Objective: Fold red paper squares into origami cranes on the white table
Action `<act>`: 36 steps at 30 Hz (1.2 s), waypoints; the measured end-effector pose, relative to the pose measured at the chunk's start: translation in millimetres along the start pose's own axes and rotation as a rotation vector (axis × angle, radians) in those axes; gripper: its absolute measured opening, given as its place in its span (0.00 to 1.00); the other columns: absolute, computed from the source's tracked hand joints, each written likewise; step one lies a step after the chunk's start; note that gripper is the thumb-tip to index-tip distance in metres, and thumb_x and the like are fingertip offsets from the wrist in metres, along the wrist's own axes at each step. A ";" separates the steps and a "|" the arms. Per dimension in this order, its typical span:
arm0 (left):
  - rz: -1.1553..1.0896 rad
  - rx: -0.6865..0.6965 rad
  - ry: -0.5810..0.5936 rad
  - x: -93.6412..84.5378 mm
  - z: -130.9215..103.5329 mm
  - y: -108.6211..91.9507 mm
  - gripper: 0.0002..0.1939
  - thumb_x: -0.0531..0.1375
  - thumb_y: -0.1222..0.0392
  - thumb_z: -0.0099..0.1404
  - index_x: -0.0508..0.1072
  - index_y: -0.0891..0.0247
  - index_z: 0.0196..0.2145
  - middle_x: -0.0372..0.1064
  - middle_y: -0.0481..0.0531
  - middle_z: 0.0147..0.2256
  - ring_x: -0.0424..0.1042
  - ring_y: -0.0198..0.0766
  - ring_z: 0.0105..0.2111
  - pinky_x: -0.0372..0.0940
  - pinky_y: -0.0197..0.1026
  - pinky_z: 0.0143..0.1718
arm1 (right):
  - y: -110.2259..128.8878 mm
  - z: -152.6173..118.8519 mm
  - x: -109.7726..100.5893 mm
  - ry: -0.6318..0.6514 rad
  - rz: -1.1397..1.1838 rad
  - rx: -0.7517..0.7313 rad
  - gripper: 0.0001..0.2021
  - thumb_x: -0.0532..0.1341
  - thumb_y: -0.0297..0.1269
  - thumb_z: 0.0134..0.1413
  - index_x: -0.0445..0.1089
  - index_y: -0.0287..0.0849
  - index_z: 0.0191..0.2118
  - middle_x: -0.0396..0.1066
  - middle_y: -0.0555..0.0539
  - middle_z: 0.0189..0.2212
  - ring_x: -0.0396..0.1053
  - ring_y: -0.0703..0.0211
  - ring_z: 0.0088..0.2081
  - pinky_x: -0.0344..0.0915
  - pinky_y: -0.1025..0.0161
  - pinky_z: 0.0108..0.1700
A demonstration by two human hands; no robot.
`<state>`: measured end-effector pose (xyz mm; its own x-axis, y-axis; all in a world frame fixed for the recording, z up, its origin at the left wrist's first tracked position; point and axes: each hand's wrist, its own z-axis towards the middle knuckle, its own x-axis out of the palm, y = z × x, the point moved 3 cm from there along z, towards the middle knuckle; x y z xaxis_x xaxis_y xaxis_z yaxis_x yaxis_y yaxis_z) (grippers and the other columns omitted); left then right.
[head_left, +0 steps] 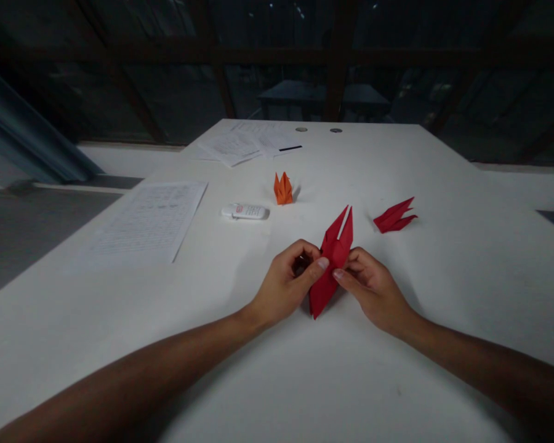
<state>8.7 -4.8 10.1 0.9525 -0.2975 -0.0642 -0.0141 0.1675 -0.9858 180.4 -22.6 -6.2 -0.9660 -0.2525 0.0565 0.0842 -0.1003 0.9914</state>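
Observation:
Between my two hands is a red folded paper [329, 282], a long diamond shape with two points split apart at its upper end. My left hand [292, 278] pinches its left edge, thumb on the front face and fingers curled behind. On the right edge, my right hand [372, 284] grips it the same way, with its fingertips partly hidden by the paper. A smaller red origami piece [396, 216] with several pointed flaps lies on the table beyond my right hand. An orange origami piece [283, 189] stands upright farther back.
A white remote-like device [244, 211] with buttons lies left of the orange piece. Printed sheets [150, 221] rest at the left, and more papers [240, 144] at the back with a dark strip [290, 148]. Two round discs sit near the white table's [378, 381] far edge, before dark windows.

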 end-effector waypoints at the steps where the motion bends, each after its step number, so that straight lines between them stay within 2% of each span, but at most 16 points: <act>1: 0.008 0.000 -0.004 0.0 0.2 -0.3 0.12 0.63 0.51 0.68 0.71 0.63 0.36 0.66 0.46 0.29 0.63 0.31 0.28 0.59 0.34 0.30 | 0.4 0.2 -0.1 -0.006 0.003 -0.005 0.08 0.65 0.43 0.63 0.68 0.47 0.40 0.72 0.50 0.34 0.69 0.57 0.36 0.66 0.61 0.39; 6: 0.029 0.002 -0.020 0.5 1.3 -1.4 0.11 0.64 0.53 0.67 0.73 0.64 0.35 0.71 0.51 0.35 0.67 0.33 0.31 0.62 0.35 0.32 | 0.2 1.2 -2.6 -0.043 -0.037 -0.001 0.09 0.63 0.46 0.65 0.69 0.46 0.39 0.70 0.51 0.33 0.67 0.59 0.35 0.64 0.62 0.38; 10: -0.048 -0.009 -0.022 1.1 2.0 0.7 0.10 0.66 0.55 0.66 0.71 0.63 0.38 0.70 0.49 0.33 0.67 0.32 0.32 0.62 0.35 0.34 | -0.7 1.3 -2.6 -0.053 -0.001 0.008 0.09 0.62 0.46 0.65 0.68 0.47 0.40 0.71 0.52 0.32 0.67 0.60 0.33 0.64 0.63 0.36; 15: -0.219 -0.039 -0.038 1.0 4.2 3.5 0.19 0.69 0.57 0.63 0.65 0.59 0.47 0.67 0.44 0.31 0.66 0.30 0.29 0.61 0.33 0.31 | -1.4 -0.3 -2.0 -0.054 -0.016 0.045 0.11 0.64 0.46 0.63 0.64 0.48 0.41 0.71 0.54 0.28 0.65 0.61 0.28 0.60 0.65 0.30; 21: -0.296 -0.091 0.013 1.2 4.6 3.5 0.23 0.70 0.56 0.62 0.65 0.58 0.50 0.66 0.43 0.30 0.67 0.31 0.29 0.63 0.34 0.32 | -0.5 -0.7 -0.7 -0.054 0.058 0.067 0.16 0.66 0.46 0.62 0.61 0.50 0.48 0.69 0.57 0.24 0.62 0.62 0.24 0.57 0.65 0.27; 23: -0.295 -0.091 0.026 1.0 3.6 3.0 0.25 0.69 0.57 0.63 0.64 0.55 0.54 0.68 0.46 0.34 0.68 0.32 0.31 0.65 0.35 0.34 | 0.5 -0.8 0.2 -0.045 0.087 0.071 0.16 0.65 0.45 0.62 0.61 0.50 0.49 0.71 0.56 0.25 0.65 0.62 0.25 0.59 0.65 0.28; 26: -0.265 -0.060 0.049 0.3 2.0 1.8 0.29 0.67 0.59 0.65 0.63 0.49 0.60 0.69 0.51 0.46 0.71 0.34 0.35 0.66 0.37 0.34 | 0.6 -0.8 0.8 -0.031 0.116 0.084 0.14 0.65 0.44 0.63 0.62 0.50 0.48 0.73 0.54 0.28 0.67 0.62 0.26 0.60 0.65 0.29; 28: -0.214 -0.051 0.075 -0.4 1.5 1.8 0.23 0.65 0.58 0.67 0.67 0.52 0.58 0.69 0.52 0.45 0.70 0.35 0.35 0.65 0.37 0.33 | -0.3 -0.6 0.4 -0.032 0.123 0.091 0.12 0.65 0.43 0.63 0.62 0.50 0.45 0.73 0.55 0.27 0.67 0.62 0.26 0.59 0.66 0.28; 31: -0.128 -0.067 0.105 -2.0 1.8 3.0 0.11 0.63 0.55 0.69 0.74 0.59 0.48 0.69 0.50 0.33 0.69 0.37 0.34 0.63 0.38 0.33 | -1.6 -0.1 -0.3 -0.033 0.116 0.099 0.10 0.65 0.42 0.63 0.63 0.49 0.41 0.73 0.55 0.27 0.65 0.63 0.25 0.57 0.66 0.27; 36: -0.076 -0.063 0.087 -3.7 3.5 4.8 0.10 0.62 0.55 0.69 0.75 0.61 0.45 0.65 0.47 0.29 0.68 0.37 0.33 0.61 0.38 0.33 | -1.3 0.1 -0.8 -0.017 0.069 0.078 0.07 0.63 0.41 0.65 0.64 0.48 0.40 0.71 0.56 0.25 0.65 0.64 0.26 0.58 0.66 0.28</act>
<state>6.2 0.4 6.2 0.9217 -0.3878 0.0009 0.0357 0.0826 -0.9959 181.1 -22.2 -7.5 -0.9627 -0.2395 0.1260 0.1316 -0.0076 0.9913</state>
